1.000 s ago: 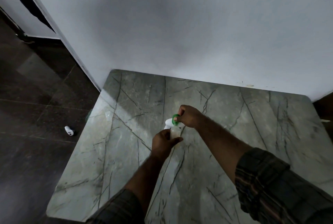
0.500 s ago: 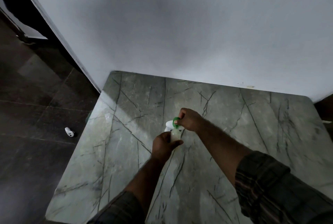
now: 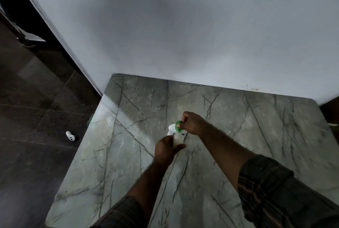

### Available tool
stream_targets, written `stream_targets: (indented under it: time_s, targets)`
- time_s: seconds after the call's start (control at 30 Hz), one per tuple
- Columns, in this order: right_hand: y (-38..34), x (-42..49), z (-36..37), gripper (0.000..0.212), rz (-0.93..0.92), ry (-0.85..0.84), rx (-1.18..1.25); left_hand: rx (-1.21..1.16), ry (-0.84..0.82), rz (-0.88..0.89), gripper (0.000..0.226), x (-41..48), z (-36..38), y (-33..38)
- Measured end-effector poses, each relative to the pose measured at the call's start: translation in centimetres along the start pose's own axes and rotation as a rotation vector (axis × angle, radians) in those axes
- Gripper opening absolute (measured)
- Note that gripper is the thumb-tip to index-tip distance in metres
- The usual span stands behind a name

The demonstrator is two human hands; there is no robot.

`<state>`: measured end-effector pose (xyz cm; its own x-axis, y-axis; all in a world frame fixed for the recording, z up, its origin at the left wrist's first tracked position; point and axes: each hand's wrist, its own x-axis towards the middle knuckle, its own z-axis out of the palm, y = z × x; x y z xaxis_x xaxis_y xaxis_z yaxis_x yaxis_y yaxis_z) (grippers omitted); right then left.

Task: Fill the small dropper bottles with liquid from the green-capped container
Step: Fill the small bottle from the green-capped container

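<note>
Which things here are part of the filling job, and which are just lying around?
In the job: small bottle in left hand; green cap pinched by right hand; white container behind them.
Lying about: small white object on the floor, left of the table.

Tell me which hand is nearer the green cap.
Right. The right hand pinches the green cap from its right side. The left hand is lower, gripping the pale bottle beneath the cap.

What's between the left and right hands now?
In the head view, a pale bottle: the left hand grips its body, the right hand pinches the green cap at its top.
</note>
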<state>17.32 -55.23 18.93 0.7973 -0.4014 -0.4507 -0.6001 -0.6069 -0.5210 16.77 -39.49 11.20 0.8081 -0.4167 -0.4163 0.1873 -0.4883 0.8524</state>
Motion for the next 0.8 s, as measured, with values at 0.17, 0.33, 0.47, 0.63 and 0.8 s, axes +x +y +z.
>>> stream_targets:
  time_s: [0.17,0.33,0.47,0.63,0.8]
  targets:
    - [-0.6,0.1,-0.8,0.026,0.005,-0.001,-0.005,-0.035,-0.005,0.008,0.039,0.2,-0.3,0.6]
    - [-0.3,-0.1,-0.6,0.025,0.003,-0.006,-0.018,0.012,-0.031,0.035,0.039,0.3,-0.3,0.4]
    - [-0.2,-0.3,-0.3,0.024,-0.014,0.002,-0.028,0.038,-0.017,0.036,0.050,0.1,-0.4,0.1]
    - [-0.5,-0.3,-1.1,0.024,-0.018,0.008,-0.015,0.006,-0.016,0.044,0.037,0.3,-0.6,0.6]
    - [0.0,-0.4,-0.4,0.024,-0.014,0.010,-0.035,0.006,-0.017,0.032,0.047,0.2,-0.2,0.3]
